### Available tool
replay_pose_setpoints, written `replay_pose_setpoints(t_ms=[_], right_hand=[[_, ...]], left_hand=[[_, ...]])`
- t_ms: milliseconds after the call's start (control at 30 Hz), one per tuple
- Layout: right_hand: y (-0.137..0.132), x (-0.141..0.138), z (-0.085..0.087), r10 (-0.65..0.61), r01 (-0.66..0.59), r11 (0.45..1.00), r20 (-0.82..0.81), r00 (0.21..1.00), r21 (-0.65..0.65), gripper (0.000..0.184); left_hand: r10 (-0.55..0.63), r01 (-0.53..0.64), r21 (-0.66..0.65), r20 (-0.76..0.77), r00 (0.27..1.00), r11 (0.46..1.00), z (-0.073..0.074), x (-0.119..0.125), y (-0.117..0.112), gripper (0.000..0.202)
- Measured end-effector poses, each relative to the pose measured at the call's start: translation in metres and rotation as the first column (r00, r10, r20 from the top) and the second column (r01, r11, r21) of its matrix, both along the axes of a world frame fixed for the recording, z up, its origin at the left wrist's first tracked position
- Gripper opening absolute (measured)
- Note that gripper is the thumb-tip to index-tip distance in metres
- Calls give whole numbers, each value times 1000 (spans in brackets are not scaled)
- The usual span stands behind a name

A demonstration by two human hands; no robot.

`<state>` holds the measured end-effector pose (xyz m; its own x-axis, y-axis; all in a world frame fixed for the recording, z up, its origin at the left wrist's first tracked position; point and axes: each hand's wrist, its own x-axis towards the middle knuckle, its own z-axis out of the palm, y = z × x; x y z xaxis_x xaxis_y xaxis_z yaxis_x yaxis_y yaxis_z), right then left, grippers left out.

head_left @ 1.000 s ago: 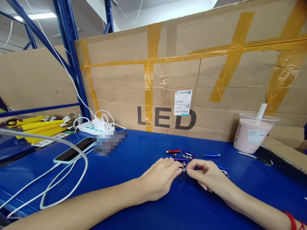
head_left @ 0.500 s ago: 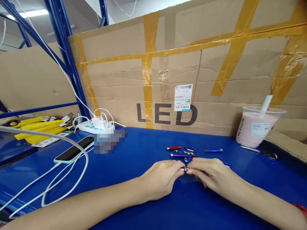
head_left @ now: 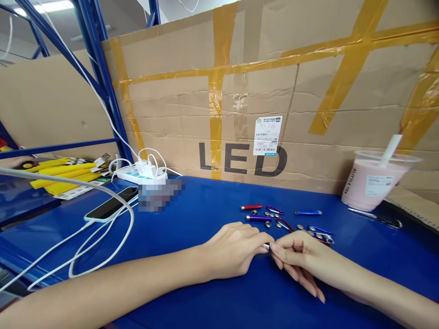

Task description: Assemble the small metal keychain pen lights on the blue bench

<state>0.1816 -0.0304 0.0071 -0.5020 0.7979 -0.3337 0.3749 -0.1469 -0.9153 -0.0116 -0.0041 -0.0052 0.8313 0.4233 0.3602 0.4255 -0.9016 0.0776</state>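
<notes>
My left hand (head_left: 236, 251) is closed around a small flashlight (head_left: 266, 246); only its silver end and a bit of red show, and the fingers cover the rest. At that silver end, my right hand (head_left: 298, 251) pinches with thumb and forefinger, its other fingers hanging loosely below. Whether the right fingertips also hold a separate cap is hidden. Just beyond the hands lie a red flashlight tube (head_left: 251, 207), a purple tube (head_left: 258, 219) and a blue tube (head_left: 308, 213). Around them are several button cells (head_left: 300, 227), a red clip (head_left: 284, 224), a purple clip (head_left: 275, 210) and a blue clip (head_left: 321, 230).
A cup of pink drink (head_left: 373, 183) with a straw stands at the right, beside a metal tool (head_left: 373, 217). At the left are a phone (head_left: 111, 204), a white power strip (head_left: 147, 174), looping cables and yellow packets (head_left: 68, 176). A big cardboard box (head_left: 178, 119) stands behind.
My right hand has turned, its lower fingers now spread downward, and its thumb and forefinger close on the silver end. Less of the flashlight shows. The view has shifted slightly.
</notes>
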Motion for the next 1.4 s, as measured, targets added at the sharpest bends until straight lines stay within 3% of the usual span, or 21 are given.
replay_pose_setpoints(t_ms=[333,533,633,767,900,1033,1400], right_hand=[[3,-7,-11,-84,84,995,5,996,54,61],[4,-6,-12,-169,154,964,53,984,214,53],[8,-3,-12,-265,207,891,93,960,404,48],[11,3,-11,-299,167,691,68,952,704,39],[10,5,-10,-312,197,581,-8,950,790,38],[9,6,-9,-292,203,540,-44,955,817,36],[11,5,-10,-290,211,531,-58,955,821,33]], left_hand=[[113,-111,-99,17,993,989,4,0,2,24],[177,-162,-147,98,979,976,3,1,5,27],[182,-163,-154,115,977,974,3,1,6,28],[167,-136,-188,162,972,973,4,1,6,26],[139,-93,-218,207,968,971,4,0,6,25],[152,-110,-231,174,973,967,4,1,7,24],[177,-151,-226,98,979,962,6,1,5,23]])
